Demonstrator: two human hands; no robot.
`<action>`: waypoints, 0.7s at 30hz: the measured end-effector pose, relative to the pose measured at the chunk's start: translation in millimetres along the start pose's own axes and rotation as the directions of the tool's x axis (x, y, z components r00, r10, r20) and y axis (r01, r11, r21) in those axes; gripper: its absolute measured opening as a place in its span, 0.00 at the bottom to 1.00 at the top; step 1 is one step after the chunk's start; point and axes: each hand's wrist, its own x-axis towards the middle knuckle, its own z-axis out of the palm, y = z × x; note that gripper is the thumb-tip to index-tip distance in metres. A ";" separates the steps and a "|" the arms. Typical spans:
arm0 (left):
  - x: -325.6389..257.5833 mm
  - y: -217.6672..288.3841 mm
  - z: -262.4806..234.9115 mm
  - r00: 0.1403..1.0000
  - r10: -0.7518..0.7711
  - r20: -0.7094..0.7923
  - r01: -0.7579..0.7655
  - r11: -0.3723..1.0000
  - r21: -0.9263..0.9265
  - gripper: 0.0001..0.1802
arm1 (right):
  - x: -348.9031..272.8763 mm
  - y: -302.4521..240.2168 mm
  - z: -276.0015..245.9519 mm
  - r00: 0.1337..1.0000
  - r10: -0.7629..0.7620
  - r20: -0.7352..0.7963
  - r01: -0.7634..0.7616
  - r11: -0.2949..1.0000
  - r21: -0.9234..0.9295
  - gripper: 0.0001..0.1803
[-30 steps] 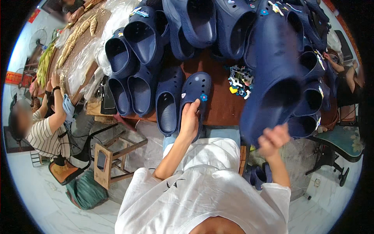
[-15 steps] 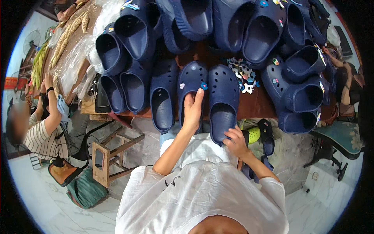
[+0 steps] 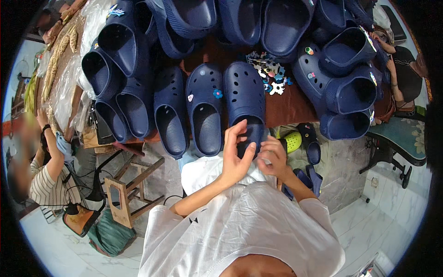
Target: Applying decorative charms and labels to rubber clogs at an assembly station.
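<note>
A plain navy clog [image 3: 244,99] lies toe-away on the brown table [image 3: 288,108], with its heel over the front edge. My left hand [image 3: 235,154] wraps thumb and fingers around that heel. My right hand [image 3: 273,158] pinches the same heel from the right; whether it also holds something small is hidden. Just left of this clog lies a matching navy clog [image 3: 204,108] carrying a blue flower charm [image 3: 217,93] and a pale charm [image 3: 190,98]. A heap of loose colourful charms [image 3: 270,76] sits beyond the clog's toe on the right.
Many navy clogs [image 3: 124,92] are stacked around the table, some piled at right [image 3: 348,92]. Below the edge are a wooden stool [image 3: 124,194], a green bag [image 3: 108,235] and a green clog [image 3: 292,141]. One person in a striped shirt [image 3: 44,184] sits left, another [image 3: 401,60] at right.
My right hand brought a clog down from close to the camera and set it beside the charm-fitted clog. My left hand left that clog and moved to the new clog's heel.
</note>
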 end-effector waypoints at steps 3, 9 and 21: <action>8.4 -0.4 10.4 0.973 -0.226 0.055 0.231 0.909 -0.347 0.27 | 9.4 8.2 -5.0 0.985 0.097 -0.144 -0.106 0.993 -0.058 0.13; 52.2 -11.0 11.5 0.857 -0.470 0.211 0.452 0.489 -0.746 0.23 | 44.2 30.9 -11.3 0.892 0.366 -0.264 -0.390 0.920 -0.042 0.09; -16.4 25.5 -4.6 0.826 -0.474 0.306 0.427 0.171 -0.888 0.32 | 115.0 94.4 -23.5 0.987 0.154 -0.049 -0.160 0.897 -0.411 0.21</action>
